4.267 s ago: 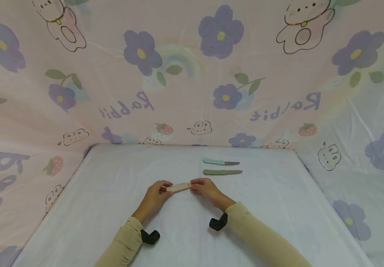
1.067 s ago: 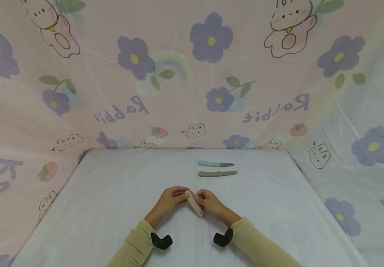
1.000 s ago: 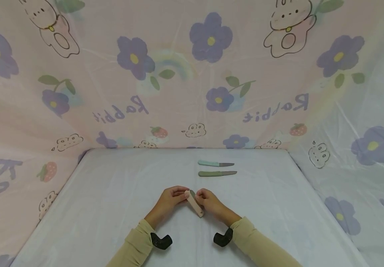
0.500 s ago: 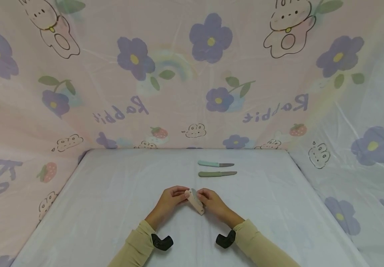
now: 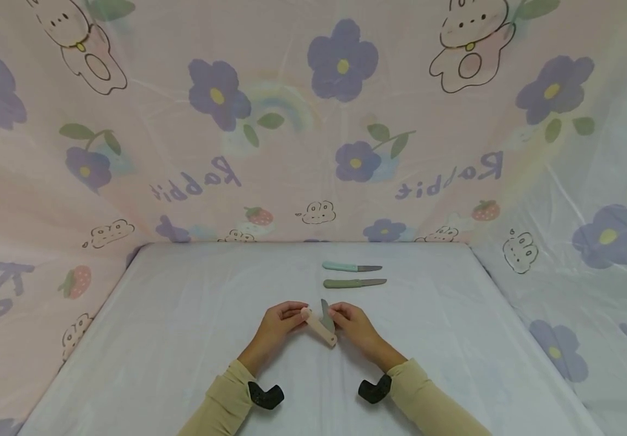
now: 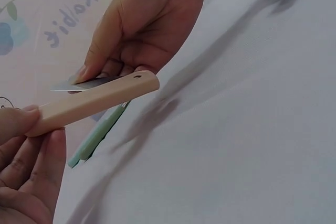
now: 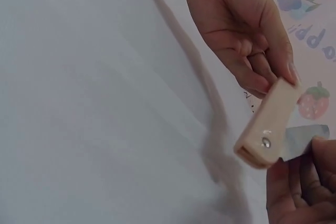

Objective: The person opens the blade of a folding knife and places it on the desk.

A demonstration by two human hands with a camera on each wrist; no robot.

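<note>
A folding knife with a pale pink handle (image 5: 321, 329) is held between the two hands over the table. My left hand (image 5: 280, 324) pinches the far end of the handle between thumb and fingers. With thumb and fingertips, my right hand (image 5: 354, 324) pinches the grey blade (image 5: 326, 316), which stands partly unfolded at an angle to the handle. A metal rivet (image 7: 266, 142) marks the pivot end in the right wrist view. The left wrist view shows the handle (image 6: 94, 102) side-on, the blade partly behind it.
Beyond the hands lie two unfolded knives, one with a mint handle (image 5: 340, 266) and one with an olive green handle (image 5: 342, 283), blades pointing right. A white cloth covers the table (image 5: 182, 339). Printed curtains (image 5: 280, 151) enclose its back and sides.
Earlier the knife was folded and held lengthwise by both ends. It was then turned to slant, and the right hand has drawn the blade away from the handle, moving slightly right.
</note>
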